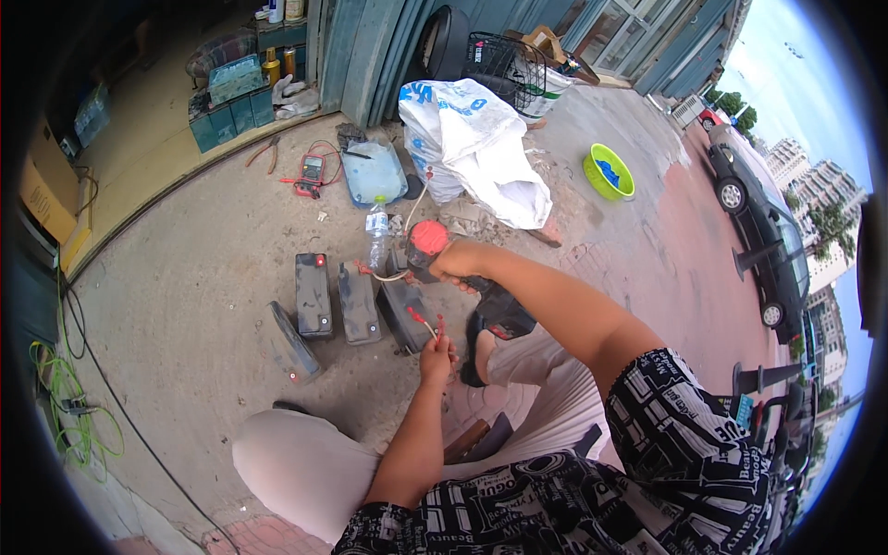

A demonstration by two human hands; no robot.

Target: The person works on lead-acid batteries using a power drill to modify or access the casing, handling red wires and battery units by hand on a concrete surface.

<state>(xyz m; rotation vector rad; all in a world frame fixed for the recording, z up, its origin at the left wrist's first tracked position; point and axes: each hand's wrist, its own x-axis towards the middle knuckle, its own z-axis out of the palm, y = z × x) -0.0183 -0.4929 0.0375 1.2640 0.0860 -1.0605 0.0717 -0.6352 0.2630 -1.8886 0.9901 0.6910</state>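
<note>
My left hand is closed around a short cable with red ends, held over a dark box-shaped battery. My right hand grips a dark tool with a round red end, just beyond the left hand; its exact kind is unclear. Several similar batteries stand or lean to the left, among them one with a red terminal and a tilted one. Another short cable with reddish ends lies by the batteries. A clear plastic bottle stands behind them.
A red multimeter and pliers lie beyond the batteries. White sacks sit ahead, near a green basin. A black cable and green cord run along the left. A dark car is parked at right.
</note>
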